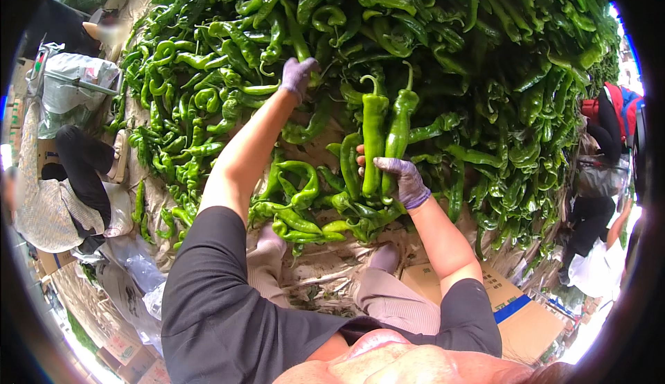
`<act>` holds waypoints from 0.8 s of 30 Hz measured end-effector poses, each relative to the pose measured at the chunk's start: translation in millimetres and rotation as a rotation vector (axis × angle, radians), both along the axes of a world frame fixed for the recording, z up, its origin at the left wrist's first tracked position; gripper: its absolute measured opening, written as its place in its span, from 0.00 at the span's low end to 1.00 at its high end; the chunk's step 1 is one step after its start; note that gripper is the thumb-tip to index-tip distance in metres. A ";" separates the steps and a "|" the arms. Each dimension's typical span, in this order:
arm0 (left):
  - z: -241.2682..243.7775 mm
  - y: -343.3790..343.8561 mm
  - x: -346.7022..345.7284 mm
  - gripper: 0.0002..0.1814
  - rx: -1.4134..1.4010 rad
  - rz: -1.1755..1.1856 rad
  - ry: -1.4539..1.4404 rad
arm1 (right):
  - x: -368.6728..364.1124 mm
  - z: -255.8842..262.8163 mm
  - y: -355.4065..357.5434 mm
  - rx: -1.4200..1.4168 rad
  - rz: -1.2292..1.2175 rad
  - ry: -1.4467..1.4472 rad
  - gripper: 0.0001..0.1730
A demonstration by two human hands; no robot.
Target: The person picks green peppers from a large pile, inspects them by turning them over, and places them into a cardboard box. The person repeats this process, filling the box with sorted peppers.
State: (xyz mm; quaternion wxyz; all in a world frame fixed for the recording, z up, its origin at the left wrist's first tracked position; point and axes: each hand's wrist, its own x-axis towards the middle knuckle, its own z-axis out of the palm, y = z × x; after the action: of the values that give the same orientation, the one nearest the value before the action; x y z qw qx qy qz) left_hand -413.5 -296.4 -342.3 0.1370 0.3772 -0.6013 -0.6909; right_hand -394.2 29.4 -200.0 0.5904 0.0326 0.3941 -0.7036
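A large heap of long green peppers (208, 46) spreads before me. My left hand (300, 78), in a light purple glove, reaches into the heap with its fingers closed around the lower end of a long green pepper (296, 33). In front of my right side, my right hand (405, 178) wears a similar glove with bare fingertips. It holds two long green peppers side by side, stems pointing away from me: a straight one (374, 137) and a slightly bent one (401, 124). Curled peppers (304, 184) lie nearer my feet, between my two arms.
A flattened cardboard box (514, 311) lies by my right leg. At the left sits a person (62, 197) beside a plastic bag (75, 80) on a metal frame; another person (36, 25) is farther up. More people (597, 254) are at the right edge.
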 end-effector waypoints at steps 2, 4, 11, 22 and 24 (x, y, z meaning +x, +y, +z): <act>42.1 27.1 36.3 0.13 0.525 -0.200 0.184 | -0.6 -7.6 3.9 0.039 -0.007 0.060 0.31; 55.0 41.7 75.7 0.17 0.658 -0.413 0.219 | -0.9 -10.7 6.4 0.060 -0.006 0.076 0.31; 101.3 74.2 134.6 0.25 0.830 -0.547 0.031 | -8.9 -19.0 16.3 0.107 -0.098 0.392 0.28; 62.3 -38.6 30.3 0.38 -1.417 -0.060 -0.421 | -13.4 -18.1 20.4 0.195 -0.217 0.398 0.26; 59.6 -50.7 18.1 0.42 -1.060 -0.142 -0.528 | -9.5 -20.7 19.0 0.197 -0.212 0.384 0.25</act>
State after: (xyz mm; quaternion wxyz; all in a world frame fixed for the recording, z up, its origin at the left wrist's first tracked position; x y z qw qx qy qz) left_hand -395.4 -347.1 -282.7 0.1060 0.3752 -0.9017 -0.1869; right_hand -403.7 48.5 -220.7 0.4216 -0.0031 0.5601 -0.7131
